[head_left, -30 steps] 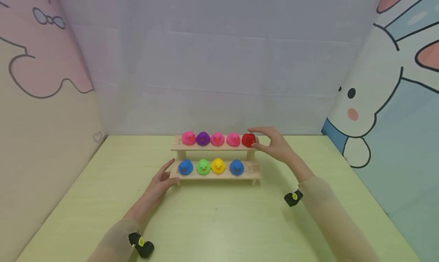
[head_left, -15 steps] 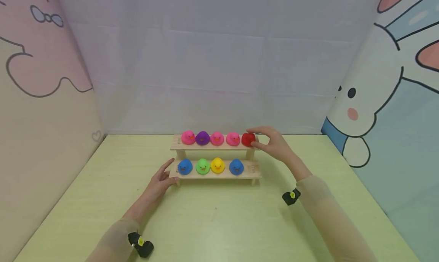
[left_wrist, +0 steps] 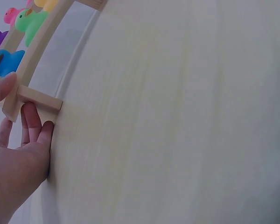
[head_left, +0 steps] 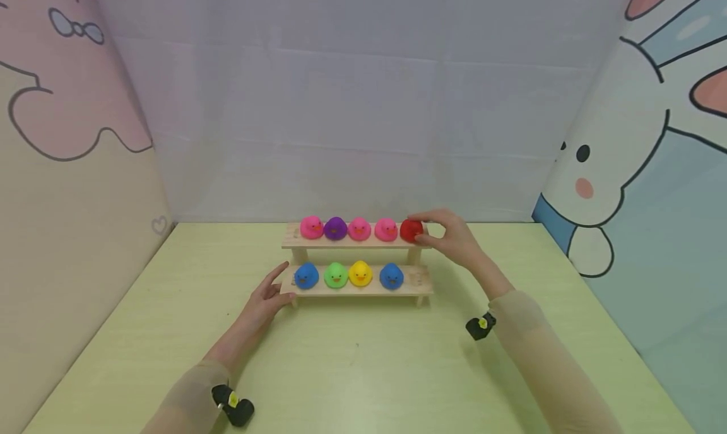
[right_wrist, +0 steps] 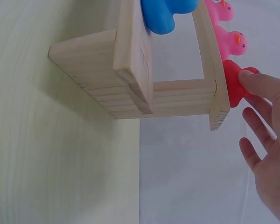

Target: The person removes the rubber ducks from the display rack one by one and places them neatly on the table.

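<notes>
A two-tier wooden stand (head_left: 411,287) carries two rows of small rubber ducks. On the upper tier's right end, my right hand (head_left: 459,240) pinches a red rubber duck (head_left: 409,231) between thumb and fingers. The right wrist view shows that red duck (right_wrist: 233,86) at the board's end, with the thumb (right_wrist: 259,84) pressed on it. My left hand (head_left: 262,309) grips the left end of the lower tier. In the left wrist view its thumb (left_wrist: 7,86) lies on the board, while the other fingers are behind and beside the leg (left_wrist: 41,98).
Pink ducks (head_left: 360,229) and a purple duck (head_left: 336,229) share the upper tier. Blue (head_left: 307,276), green (head_left: 336,275) and yellow (head_left: 360,274) ducks sit below, with another blue duck (head_left: 392,277). The pale table (head_left: 358,371) meets a white backdrop (head_left: 358,118) and printed side panels.
The red duck appears slightly turned between my right fingers, staying at the upper tier's right end. My left hand keeps its hold on the stand.
</notes>
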`<state>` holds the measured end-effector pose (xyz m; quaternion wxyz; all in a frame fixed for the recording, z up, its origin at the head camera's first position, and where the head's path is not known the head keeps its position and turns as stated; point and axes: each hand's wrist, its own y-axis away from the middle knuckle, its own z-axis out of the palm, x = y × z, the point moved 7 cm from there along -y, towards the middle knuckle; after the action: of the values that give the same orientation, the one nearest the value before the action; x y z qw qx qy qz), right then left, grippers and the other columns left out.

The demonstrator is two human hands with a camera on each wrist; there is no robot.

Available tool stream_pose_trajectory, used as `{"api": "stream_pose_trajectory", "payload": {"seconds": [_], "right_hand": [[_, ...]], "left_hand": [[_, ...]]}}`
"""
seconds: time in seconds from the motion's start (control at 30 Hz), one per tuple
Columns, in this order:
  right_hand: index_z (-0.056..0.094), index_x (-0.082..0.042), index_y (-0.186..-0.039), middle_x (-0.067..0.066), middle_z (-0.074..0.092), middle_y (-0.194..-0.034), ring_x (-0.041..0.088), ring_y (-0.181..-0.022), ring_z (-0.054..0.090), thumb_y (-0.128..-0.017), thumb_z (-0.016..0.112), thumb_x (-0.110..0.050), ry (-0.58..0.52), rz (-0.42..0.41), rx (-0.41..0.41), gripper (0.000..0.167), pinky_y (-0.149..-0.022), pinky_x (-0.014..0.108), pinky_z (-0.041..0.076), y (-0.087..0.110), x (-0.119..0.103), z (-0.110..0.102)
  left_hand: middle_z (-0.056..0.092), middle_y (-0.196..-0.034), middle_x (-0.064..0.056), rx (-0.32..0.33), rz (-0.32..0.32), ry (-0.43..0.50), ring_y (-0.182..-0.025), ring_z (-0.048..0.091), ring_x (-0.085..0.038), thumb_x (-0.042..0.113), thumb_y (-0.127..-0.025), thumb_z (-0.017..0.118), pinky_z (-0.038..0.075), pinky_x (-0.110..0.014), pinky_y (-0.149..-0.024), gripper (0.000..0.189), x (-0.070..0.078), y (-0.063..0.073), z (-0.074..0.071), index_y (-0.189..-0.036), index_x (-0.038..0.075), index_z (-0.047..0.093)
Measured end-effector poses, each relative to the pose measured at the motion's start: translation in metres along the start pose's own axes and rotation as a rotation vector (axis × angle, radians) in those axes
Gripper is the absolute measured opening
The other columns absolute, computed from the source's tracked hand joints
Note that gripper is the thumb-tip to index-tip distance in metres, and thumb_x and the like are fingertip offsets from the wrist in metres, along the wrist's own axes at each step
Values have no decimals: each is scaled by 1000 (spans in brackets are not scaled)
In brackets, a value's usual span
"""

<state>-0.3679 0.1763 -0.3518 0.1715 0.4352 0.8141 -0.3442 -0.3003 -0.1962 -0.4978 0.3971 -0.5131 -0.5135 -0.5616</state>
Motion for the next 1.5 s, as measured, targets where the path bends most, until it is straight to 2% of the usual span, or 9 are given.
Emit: {"api": "stream_pose_trajectory", "payload": {"seconds": [0.3, 0.6, 0.73, 0.9, 1.07, 1.2, 1.33, 1.5], "right_hand": [[68, -14, -125, 10, 70, -121, 30, -112, 58, -84, 77, -8, 23, -7, 48, 43, -98, 50, 46, -2, 2, -13], [68, -14, -126, 11, 69, -118, 22, -106, 55, -85, 76, -7, 12, 19, 114, 42, -94, 45, 43, -3, 7, -31], [67, -13, -127, 12, 68, -119, 21, -106, 55, -86, 75, -7, -1, 40, 148, 41, -94, 43, 42, 0, 14, -37], [66, -11, -128, 13, 67, -124, 27, -107, 56, -88, 73, -6, -6, 47, 186, 41, -94, 42, 42, 4, 24, -41], [66, -10, -128, 14, 66, -124, 32, -107, 60, -87, 74, -6, 3, 73, 210, 42, -91, 36, 44, 11, 38, -40], [66, -10, -127, 14, 67, -123, 29, -104, 61, -86, 75, -6, 12, 97, 218, 42, -89, 33, 44, 16, 51, -36], [67, -9, -125, 15, 67, -123, 30, -103, 62, -85, 75, -5, 9, 123, 218, 41, -89, 37, 44, 22, 65, -31], [67, -8, -124, 17, 67, -122, 33, -105, 62, -85, 76, -5, 13, 180, 192, 41, -92, 52, 45, 29, 82, -23]], "left_hand": [[54, -132, -12, 9, -4, 9, -106, 59, -3, 13, -96, 63, 45, -15, -92, 76, -1, 0, 0, -157, 32, 24], [52, -134, -12, 13, -12, 5, -106, 59, -2, 15, -96, 63, 45, -14, -92, 75, -1, 0, 0, -157, 34, 24], [51, -135, -12, 14, -9, 0, -107, 59, -2, 16, -96, 63, 45, -14, -93, 75, 0, 1, 0, -157, 34, 24], [51, -136, -13, 12, -10, -12, -108, 58, -3, 17, -96, 63, 44, -14, -93, 75, 0, 1, 0, -157, 36, 24], [50, -139, -16, 15, -9, -8, -107, 59, -3, 14, -96, 63, 45, -14, -93, 75, 0, 0, 0, -157, 35, 24], [50, -139, -16, 18, -6, -5, -106, 59, -3, 13, -96, 62, 45, -15, -92, 75, 0, 0, 0, -157, 33, 24], [50, -138, -16, 20, -5, -1, -105, 59, -4, 13, -96, 63, 45, -16, -92, 75, 0, 0, 0, -157, 33, 24], [49, -139, -16, 18, -6, -3, -106, 59, -4, 13, -96, 62, 45, -16, -92, 75, -1, 0, 0, -157, 32, 24]]}}
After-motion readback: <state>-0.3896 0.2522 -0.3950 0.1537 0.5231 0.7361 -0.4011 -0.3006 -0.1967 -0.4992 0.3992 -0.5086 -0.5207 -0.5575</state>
